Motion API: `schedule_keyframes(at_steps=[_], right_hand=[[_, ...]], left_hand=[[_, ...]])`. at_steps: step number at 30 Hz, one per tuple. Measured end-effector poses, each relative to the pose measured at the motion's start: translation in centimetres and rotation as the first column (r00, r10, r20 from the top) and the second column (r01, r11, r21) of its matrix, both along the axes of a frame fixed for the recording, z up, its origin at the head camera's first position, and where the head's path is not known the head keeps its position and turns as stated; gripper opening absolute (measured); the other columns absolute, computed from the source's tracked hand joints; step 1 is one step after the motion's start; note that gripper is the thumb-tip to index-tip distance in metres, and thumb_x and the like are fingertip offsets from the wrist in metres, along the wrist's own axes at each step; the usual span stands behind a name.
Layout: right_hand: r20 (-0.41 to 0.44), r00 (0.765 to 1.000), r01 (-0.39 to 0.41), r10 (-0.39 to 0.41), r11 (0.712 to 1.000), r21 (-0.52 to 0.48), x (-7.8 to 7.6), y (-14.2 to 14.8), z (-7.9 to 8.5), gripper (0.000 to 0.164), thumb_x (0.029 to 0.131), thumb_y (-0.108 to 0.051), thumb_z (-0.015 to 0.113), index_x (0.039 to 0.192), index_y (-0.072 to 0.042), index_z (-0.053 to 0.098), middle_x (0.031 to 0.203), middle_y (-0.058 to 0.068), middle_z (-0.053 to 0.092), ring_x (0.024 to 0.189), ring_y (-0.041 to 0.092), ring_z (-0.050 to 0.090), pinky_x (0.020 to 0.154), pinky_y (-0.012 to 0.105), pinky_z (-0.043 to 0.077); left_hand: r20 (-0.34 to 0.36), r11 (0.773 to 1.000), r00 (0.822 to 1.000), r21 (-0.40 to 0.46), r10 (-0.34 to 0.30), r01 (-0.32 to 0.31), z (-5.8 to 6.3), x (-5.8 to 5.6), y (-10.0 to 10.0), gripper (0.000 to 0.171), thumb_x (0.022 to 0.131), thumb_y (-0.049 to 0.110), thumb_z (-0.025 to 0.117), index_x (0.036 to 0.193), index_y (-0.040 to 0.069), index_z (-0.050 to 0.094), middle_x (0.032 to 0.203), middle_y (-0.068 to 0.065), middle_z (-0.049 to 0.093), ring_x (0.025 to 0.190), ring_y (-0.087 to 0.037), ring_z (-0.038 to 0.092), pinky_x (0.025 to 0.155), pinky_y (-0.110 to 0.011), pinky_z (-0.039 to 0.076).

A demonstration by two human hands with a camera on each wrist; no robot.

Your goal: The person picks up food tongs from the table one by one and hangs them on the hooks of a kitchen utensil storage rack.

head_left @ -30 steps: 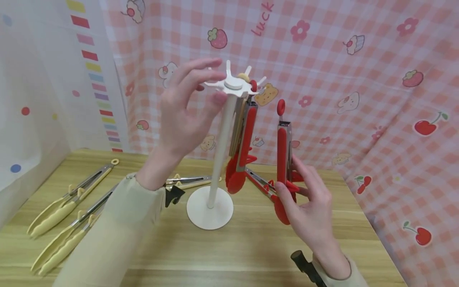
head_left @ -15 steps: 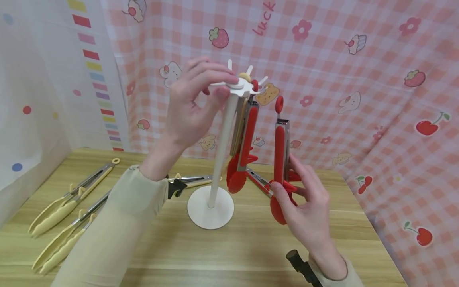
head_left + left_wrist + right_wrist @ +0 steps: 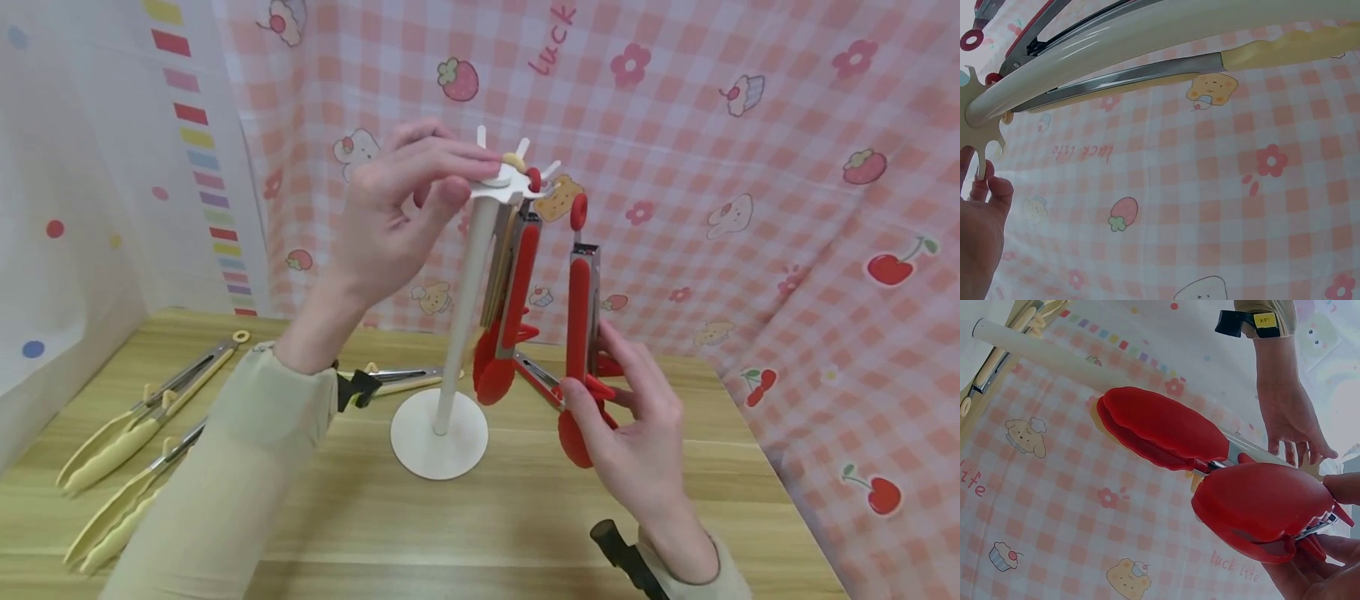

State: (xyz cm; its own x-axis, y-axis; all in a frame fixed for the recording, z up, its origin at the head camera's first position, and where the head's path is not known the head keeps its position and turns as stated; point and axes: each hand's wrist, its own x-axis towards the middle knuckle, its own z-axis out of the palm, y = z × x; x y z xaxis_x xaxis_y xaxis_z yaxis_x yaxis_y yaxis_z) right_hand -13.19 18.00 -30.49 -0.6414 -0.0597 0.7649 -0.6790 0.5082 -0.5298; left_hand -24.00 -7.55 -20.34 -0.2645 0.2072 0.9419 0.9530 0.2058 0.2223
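A white stand [image 3: 462, 321] with a ring of hooks on top rises from a round base. My left hand [image 3: 393, 212] holds its hooked top, fingers over it and thumb at the near side; in the left wrist view a hook sits between thumb and fingers. Red tongs [image 3: 517, 287] and cream-yellow tongs [image 3: 495, 279] hang from the hooks by their end rings. My right hand [image 3: 637, 425] grips another pair of red tongs [image 3: 578, 308] low down near the heads, ring end up, just right of the hanging pair. The right wrist view shows both red heads close together.
Two pairs of cream-yellow tongs [image 3: 142, 421] lie at the left of the wooden table [image 3: 420, 533]. Behind the stand lie another cream-yellow pair [image 3: 408, 381] and a red pair [image 3: 534, 375]. A checked cloth [image 3: 675, 167] hangs behind the table.
My right hand has carried the red tongs a little left and up, closer to the stand. My left hand has shifted right, its fingers now over the stand's top.
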Motion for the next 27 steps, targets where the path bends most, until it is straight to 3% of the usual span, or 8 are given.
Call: schedule_keyframes(at_steps=[9,21,27], right_hand=[[-0.004,1.000,-0.010,0.010,1.000,-0.001,0.0,-0.3,0.3,0.067,0.085,0.011,0.077,0.147,-0.009,0.061,0.122,0.015,0.073,0.105,0.000,0.064,0.080,0.010,0.058],[0.010,1.000,-0.002,0.002,1.000,-0.002,-0.4,-0.5,0.6,0.065,0.086,0.009,0.077,0.147,-0.010,0.061,0.123,0.016,0.073,0.105,0.001,0.063,0.081,0.010,0.058],[0.030,1.000,0.008,-0.008,1.000,0.002,-0.5,-0.5,0.7,0.065,0.088,0.007,0.077,0.148,-0.012,0.061,0.125,0.015,0.072,0.106,0.001,0.063,0.081,0.010,0.057]], left_hand=[[-0.044,0.998,0.997,0.008,0.065,-0.065,0.0,0.3,0.5,0.068,0.106,0.060,0.045,0.111,-0.001,0.077,0.111,-0.018,0.081,0.102,-0.029,0.071,0.119,-0.035,0.039],[-0.007,0.988,0.989,0.033,0.148,-0.148,-0.4,1.2,0.9,0.067,0.105,0.060,0.046,0.113,0.002,0.078,0.119,-0.018,0.080,0.114,-0.033,0.061,0.121,-0.034,0.039],[-0.026,0.985,0.986,0.053,0.164,-0.162,-0.5,1.2,1.2,0.066,0.106,0.059,0.045,0.111,0.002,0.078,0.117,-0.017,0.080,0.111,-0.033,0.064,0.123,-0.035,0.038]])
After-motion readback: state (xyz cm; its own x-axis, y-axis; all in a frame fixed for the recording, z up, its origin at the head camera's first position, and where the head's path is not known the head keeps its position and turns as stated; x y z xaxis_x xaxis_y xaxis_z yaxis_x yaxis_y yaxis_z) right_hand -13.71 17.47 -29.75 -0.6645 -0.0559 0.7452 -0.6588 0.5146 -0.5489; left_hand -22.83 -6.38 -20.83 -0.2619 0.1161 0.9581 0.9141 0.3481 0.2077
